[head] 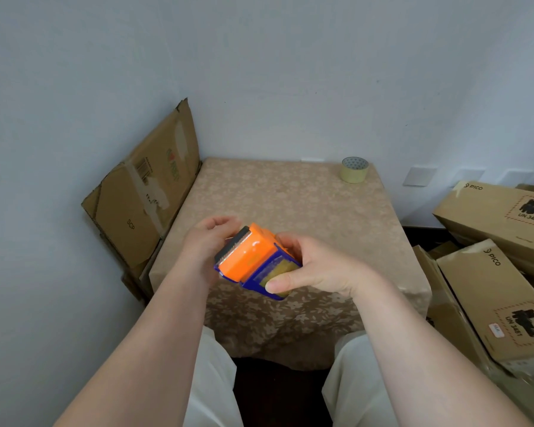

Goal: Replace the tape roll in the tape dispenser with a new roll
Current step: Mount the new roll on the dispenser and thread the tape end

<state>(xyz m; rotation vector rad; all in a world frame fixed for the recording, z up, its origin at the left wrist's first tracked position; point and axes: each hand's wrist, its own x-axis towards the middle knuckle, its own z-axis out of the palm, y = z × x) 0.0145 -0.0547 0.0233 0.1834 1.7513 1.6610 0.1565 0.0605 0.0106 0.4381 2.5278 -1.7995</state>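
Early yet: tape dispenser (257, 261) clasped by left hand (204, 253) and right hand (313, 266), yellowish roll inside; fresh tape roll (354, 169) untouched on table (290, 198).

There is a single view, from a wide-angle camera worn on the person's head, looking forward and steeply down. It sits close above both bare forearms, which enter from the lower corners and meet near the frame's centre. The small table with a beige flowered cloth (290, 195) fills the middle, pale walls bend across the upper half, and brown cardboard boxes (506, 272) crowd the right edge.
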